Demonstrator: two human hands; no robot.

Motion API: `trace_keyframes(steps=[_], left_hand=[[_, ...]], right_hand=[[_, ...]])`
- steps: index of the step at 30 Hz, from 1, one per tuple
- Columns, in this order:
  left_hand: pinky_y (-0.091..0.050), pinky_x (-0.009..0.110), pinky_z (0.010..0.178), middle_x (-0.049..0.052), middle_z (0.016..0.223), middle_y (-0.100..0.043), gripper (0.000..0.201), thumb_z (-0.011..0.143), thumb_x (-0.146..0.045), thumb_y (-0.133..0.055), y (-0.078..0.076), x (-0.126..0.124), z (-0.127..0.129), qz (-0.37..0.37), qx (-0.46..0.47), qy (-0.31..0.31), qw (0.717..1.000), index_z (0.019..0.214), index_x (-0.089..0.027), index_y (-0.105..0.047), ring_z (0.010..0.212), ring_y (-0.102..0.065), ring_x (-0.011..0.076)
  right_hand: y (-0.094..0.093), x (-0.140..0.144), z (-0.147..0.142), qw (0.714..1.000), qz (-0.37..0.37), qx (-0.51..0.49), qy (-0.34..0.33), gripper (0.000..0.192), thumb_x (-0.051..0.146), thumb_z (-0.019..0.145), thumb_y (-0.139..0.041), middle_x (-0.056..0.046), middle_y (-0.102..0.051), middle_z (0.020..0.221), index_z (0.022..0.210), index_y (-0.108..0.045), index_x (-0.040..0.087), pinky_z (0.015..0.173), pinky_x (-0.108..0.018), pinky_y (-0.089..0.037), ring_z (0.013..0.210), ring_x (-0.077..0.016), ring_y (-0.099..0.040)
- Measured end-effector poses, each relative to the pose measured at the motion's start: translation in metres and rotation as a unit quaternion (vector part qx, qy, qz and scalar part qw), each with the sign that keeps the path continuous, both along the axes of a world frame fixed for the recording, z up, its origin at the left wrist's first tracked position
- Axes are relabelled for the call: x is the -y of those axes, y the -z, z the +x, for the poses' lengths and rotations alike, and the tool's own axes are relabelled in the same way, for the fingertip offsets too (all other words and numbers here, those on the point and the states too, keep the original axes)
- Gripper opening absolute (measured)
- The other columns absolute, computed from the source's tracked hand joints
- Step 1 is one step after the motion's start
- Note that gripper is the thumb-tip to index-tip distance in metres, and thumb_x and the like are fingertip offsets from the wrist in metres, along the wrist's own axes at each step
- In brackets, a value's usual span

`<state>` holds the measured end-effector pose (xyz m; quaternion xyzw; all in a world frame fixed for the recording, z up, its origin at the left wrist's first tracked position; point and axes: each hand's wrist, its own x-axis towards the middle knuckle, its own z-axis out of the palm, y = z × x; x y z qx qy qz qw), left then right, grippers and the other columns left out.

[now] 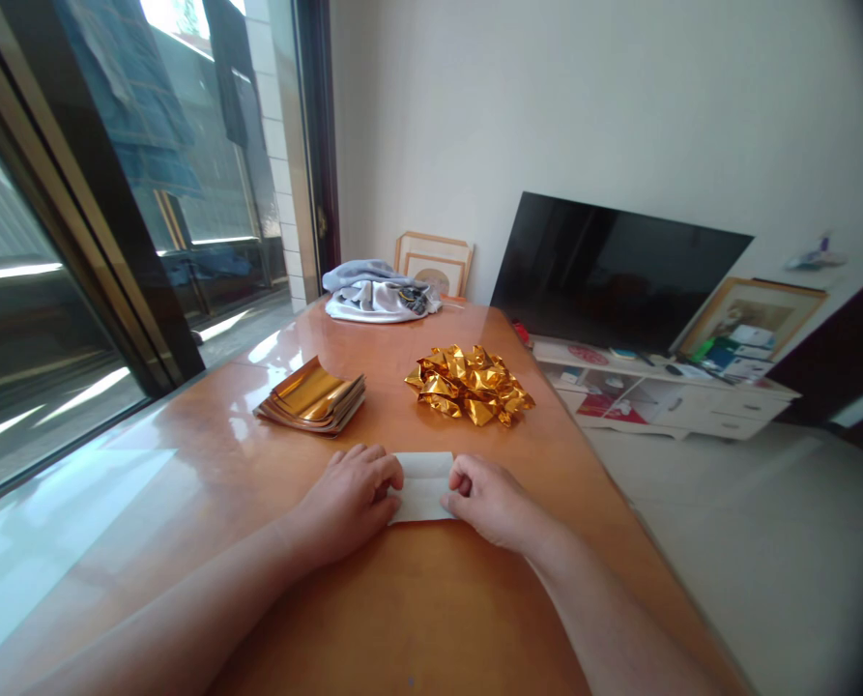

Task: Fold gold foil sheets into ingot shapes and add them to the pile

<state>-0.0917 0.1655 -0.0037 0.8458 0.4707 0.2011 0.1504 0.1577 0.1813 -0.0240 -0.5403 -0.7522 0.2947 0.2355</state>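
A pale, creased sheet of paper (pixel 423 490) lies on the wooden table between my hands. My left hand (pixel 359 493) has its fingers curled at the sheet's left edge, thumb and forefinger closed on it. At the right edge, my right hand (pixel 485 498) pinches the paper between thumb and curled fingers. Beyond my left hand sits a stack of gold foil paper sheets (pixel 315 394), its top sheet curling. A heap of folded, shiny gold foil pieces (pixel 471 384) lies farther off, past my right hand.
The glossy table (pixel 402 609) stretches away from me. Bundled grey cloth (pixel 380 290) rests at its far end, with framed pictures (pixel 435 261) behind. A television (pixel 612 271) stands on a white cabinet (pixel 692 406) to the right; glass doors (pixel 206 174) line the left.
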Motion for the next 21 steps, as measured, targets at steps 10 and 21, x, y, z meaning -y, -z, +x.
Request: trace_keyframes(steps=[10, 21], left_hand=[[-0.035, 0.034, 0.082, 0.000, 0.092, -0.065, 0.007, 0.082, -0.025, -0.066, -0.020, 0.010, 0.001, -0.013, -0.045, 0.086, 0.995, 0.088, -0.023, -0.064, 0.092, -0.054, 0.0215], [-0.039, 0.034, 0.085, 0.001, 0.098, -0.067, 0.019, 0.097, -0.025, -0.048, -0.008, 0.004, -0.001, -0.025, -0.030, 0.055, 0.998, 0.095, -0.026, -0.067, 0.093, -0.058, 0.0207]], right_hand=[[-0.019, 0.004, 0.008, 0.996, -0.032, 0.020, -0.075, 0.020, 0.042, 0.086, -0.069, -0.001, -0.062, 0.089, 0.086, -0.069, 0.021, 0.066, -0.025, -0.042, 0.077, -0.0158, -0.059], [-0.016, -0.003, 0.010, 0.995, -0.026, 0.000, -0.097, 0.025, 0.033, 0.092, -0.058, 0.002, -0.058, 0.079, 0.074, -0.064, 0.018, 0.063, -0.023, -0.038, 0.072, -0.0128, -0.054]])
